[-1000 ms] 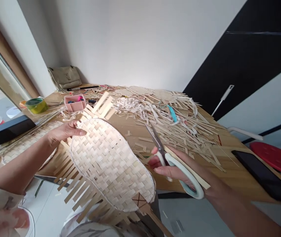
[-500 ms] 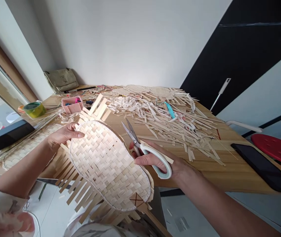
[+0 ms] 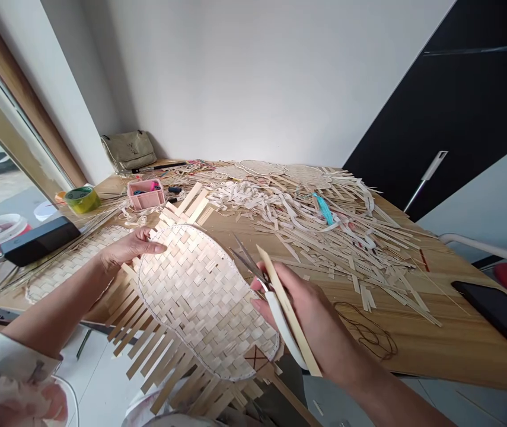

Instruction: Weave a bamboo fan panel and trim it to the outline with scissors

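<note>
A woven bamboo fan (image 3: 204, 296), stitched round its outline and marked with a brown cross near its handle, is tilted in front of me. My left hand (image 3: 131, 246) grips its upper left edge, thumb across the weave. My right hand (image 3: 295, 296), beside the right edge, is closed round white-handled scissors (image 3: 277, 308), whose blades point up and left, slightly apart. A flat pale bamboo strip (image 3: 286, 308) lies along the scissors in the same hand. Untrimmed strip ends (image 3: 150, 356) stick out from the fan's lower left side and its top.
Loose bamboo strips and offcuts (image 3: 346, 261) cover the table's right and back. A pink box (image 3: 146, 194), green tape roll (image 3: 82, 200) and black box (image 3: 40, 240) stand left. A dark phone-like slab (image 3: 493, 314) and coiled brown thread (image 3: 371, 332) lie right.
My right hand has turned, so the scissors' handles now show edge-on and the bamboo strip shows along them. The blades have come closer together. The view has shifted left; my left hand keeps its hold.
</note>
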Tool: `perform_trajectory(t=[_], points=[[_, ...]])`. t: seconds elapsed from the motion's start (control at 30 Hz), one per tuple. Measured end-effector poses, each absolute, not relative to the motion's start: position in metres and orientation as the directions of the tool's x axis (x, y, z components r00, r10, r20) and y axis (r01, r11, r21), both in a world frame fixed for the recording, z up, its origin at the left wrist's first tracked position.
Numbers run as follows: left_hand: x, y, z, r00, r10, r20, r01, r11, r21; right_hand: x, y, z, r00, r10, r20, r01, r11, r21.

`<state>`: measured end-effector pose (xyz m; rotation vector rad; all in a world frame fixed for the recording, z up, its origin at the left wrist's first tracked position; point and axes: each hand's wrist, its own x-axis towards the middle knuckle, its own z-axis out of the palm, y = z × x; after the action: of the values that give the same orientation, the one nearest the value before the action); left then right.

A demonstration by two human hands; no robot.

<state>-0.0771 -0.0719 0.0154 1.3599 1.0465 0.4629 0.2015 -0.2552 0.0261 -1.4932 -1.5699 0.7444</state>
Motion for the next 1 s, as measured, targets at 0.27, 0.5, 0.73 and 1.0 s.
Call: perform_trajectory(t=[0.27, 0.5, 0.73, 1.0], points=[[-0.076, -0.074, 0.018, 0.498, 0.802, -0.331, 0.261, 0.225, 0.939, 0.197, -0.246, 0.034, 0.03, 0.999, 0.027, 0.51, 0.008, -0.86], [-0.075, -0.073, 0.015, 0.559, 0.775, -0.293, 0.216, 0.205, 0.955, 0.204, -0.243, 0.029, 0.026, 1.0, 0.007, 0.549, -0.009, -0.835], [-0.07, -0.076, 0.015, 0.59, 0.769, -0.248, 0.121, 0.22, 0.968, 0.209, -0.235, 0.019, 0.108, 0.992, -0.069, 0.453, -0.111, -0.884], [-0.07, -0.073, 0.014, 0.625, 0.751, -0.213, 0.121, 0.176, 0.977, 0.211, -0.233, 0.015, 0.167, 0.986, -0.026, 0.423, -0.096, -0.901]])
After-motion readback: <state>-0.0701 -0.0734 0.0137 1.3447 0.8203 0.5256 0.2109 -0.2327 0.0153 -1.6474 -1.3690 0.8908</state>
